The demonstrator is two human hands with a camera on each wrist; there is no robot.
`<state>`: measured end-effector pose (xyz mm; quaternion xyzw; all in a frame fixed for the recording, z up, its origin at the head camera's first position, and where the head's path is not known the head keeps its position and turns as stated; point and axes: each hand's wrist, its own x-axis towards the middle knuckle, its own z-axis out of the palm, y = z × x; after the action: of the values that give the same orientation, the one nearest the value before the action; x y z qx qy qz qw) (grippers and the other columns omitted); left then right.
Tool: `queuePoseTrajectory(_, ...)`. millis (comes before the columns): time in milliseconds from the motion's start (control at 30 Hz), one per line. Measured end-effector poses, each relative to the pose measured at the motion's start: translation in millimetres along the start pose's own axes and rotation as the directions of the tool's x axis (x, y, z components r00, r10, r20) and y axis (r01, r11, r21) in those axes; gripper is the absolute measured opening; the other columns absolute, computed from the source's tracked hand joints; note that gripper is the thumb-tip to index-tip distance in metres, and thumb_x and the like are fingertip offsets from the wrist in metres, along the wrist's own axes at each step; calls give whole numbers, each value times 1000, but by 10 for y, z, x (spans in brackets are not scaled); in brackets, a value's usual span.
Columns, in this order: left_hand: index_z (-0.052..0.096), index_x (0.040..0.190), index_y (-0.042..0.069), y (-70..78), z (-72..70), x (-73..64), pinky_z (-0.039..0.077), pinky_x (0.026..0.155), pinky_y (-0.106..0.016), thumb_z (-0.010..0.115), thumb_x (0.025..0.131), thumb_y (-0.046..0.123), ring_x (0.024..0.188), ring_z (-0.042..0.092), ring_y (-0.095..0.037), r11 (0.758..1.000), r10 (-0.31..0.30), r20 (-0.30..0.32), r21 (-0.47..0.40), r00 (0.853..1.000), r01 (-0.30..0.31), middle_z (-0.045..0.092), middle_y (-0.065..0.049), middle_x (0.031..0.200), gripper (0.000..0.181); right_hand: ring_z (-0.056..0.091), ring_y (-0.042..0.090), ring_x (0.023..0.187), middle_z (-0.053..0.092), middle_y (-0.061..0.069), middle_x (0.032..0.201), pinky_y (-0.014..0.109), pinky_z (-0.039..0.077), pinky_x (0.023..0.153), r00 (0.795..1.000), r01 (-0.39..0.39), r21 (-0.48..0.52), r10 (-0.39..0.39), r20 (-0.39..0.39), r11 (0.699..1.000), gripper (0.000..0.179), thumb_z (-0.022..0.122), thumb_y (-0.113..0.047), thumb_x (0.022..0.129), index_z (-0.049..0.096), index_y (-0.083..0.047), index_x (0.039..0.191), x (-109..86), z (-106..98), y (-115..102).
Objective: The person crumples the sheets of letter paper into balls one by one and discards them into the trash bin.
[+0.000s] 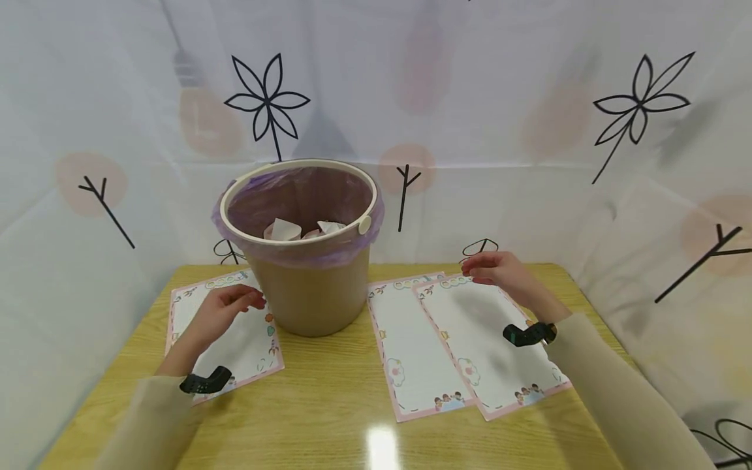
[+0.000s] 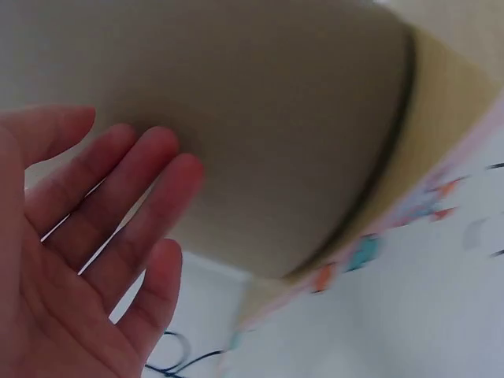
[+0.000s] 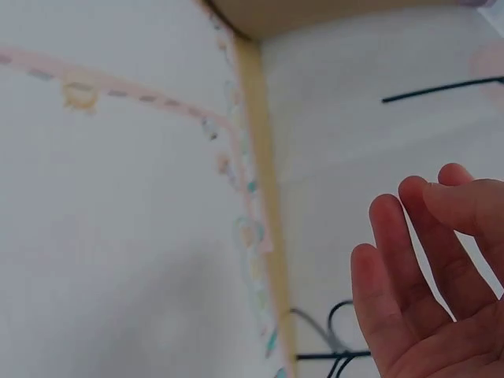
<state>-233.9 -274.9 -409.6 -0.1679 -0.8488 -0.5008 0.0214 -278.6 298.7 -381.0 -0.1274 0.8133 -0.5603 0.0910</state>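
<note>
My left hand (image 1: pixel 226 312) hovers over a pink-bordered sheet of paper (image 1: pixel 249 343) at the left, its fingertips close to the side of a beige bin (image 1: pixel 317 297). In the left wrist view the fingers (image 2: pixel 130 205) are relaxed, with nothing in them, and the bin wall (image 2: pixel 283 118) fills the background. My right hand (image 1: pixel 505 277) hangs above the far part of another decorated sheet (image 1: pixel 499 352), holding nothing; its loosely bent fingers (image 3: pixel 394 260) show in the right wrist view. That sheet overlaps a third similar one (image 1: pixel 405 346).
A purple liner bag (image 1: pixel 376 219) folds over the bin's rim, and crumpled paper (image 1: pixel 286 230) lies inside. Everything stands on a wooden table (image 1: pixel 329 398). A white curtain (image 1: pixel 470 130) with flower and twig drawings hangs right behind it and along both sides.
</note>
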Motion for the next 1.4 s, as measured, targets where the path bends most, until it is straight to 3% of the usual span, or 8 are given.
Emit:
queuePoseTrajectory(133, 71, 113, -1, -102, 207, -61, 52, 83, -31, 54, 104, 19, 94, 69, -18, 999, -21, 82, -33, 996, 24, 74, -11, 100, 27, 65, 11, 102, 62, 21, 121, 29, 52, 91, 999, -28, 3, 28, -17, 1000, 31, 55, -4, 101, 55, 12, 126, -128, -50, 190)
queuePoseTrajectory(333, 71, 113, 0, -125, 546, -102, 52, 89, -31, 56, 103, 17, 102, 68, -32, 994, 1, 233, -106, 972, 24, 72, -15, 109, 25, 63, 27, 110, 58, 30, 126, 25, 52, 89, 995, -58, -17, 57, -80, 998, 30, 56, -7, 102, 57, 12, 124, -333, -117, 449)
queuePoseTrajectory(533, 68, 120, -3, -25, 879, -66, 54, 89, -36, 58, 102, 17, 107, 67, -33, 981, 61, 358, -192, 932, 9, 70, -19, 113, 28, 61, 37, 112, 61, 28, 124, 24, 53, 86, 983, -132, -91, 118, -142, 987, 29, 57, -8, 101, 59, 9, 124, -530, -144, 649)
queuePoseTrajectory(733, 62, 130, 2, 103, 1302, -1, 51, 93, -32, 57, 103, 18, 117, 63, -26, 974, 126, 468, -225, 874, -20, 67, -14, 124, 32, 62, 29, 97, 65, 23, 119, 31, 50, 70, 963, -198, -182, 157, -218, 963, 30, 64, -12, 98, 62, 4, 123, -668, -164, 731)
queuePoseTrajectory(833, 61, 132, 5, 163, 1513, 45, 46, 100, -28, 58, 102, 17, 120, 60, -22, 976, 140, 493, -213, 859, -38, 65, -10, 127, 32, 58, 25, 90, 65, 23, 118, 31, 48, 66, 962, -191, -201, 142, -233, 961, 30, 67, -11, 96, 64, 4, 121, -711, -161, 762)
queuePoseTrajectory(1033, 61, 133, 9, 336, 1811, 183, 43, 103, -28, 59, 102, 18, 120, 59, -14, 984, 111, 484, -175, 868, -28, 65, -3, 128, 32, 53, 27, 92, 64, 19, 116, 29, 47, 68, 960, -222, -251, 167, -224, 942, 38, 75, -17, 90, 64, 1, 121, -744, -114, 852)
queuePoseTrajectory(1200, 61, 131, 8, 413, 2069, 339, 45, 100, -28, 58, 102, 18, 118, 60, -14, 977, 114, 479, -214, 870, -10, 65, -4, 127, 31, 50, 29, 96, 62, 15, 112, 26, 45, 73, 963, -241, -319, 185, -197, 916, 46, 81, -19, 85, 65, 0, 123, -777, -69, 921)
queuePoseTrajectory(1400, 63, 129, 10, 575, 2378, 516, 46, 97, -27, 59, 102, 21, 115, 60, -10, 980, 108, 475, -200, 874, -13, 66, -1, 125, 30, 50, 28, 94, 62, 14, 108, 22, 46, 70, 971, -195, -369, 125, -205, 909, 43, 82, -12, 82, 66, 1, 120, -784, -37, 992)
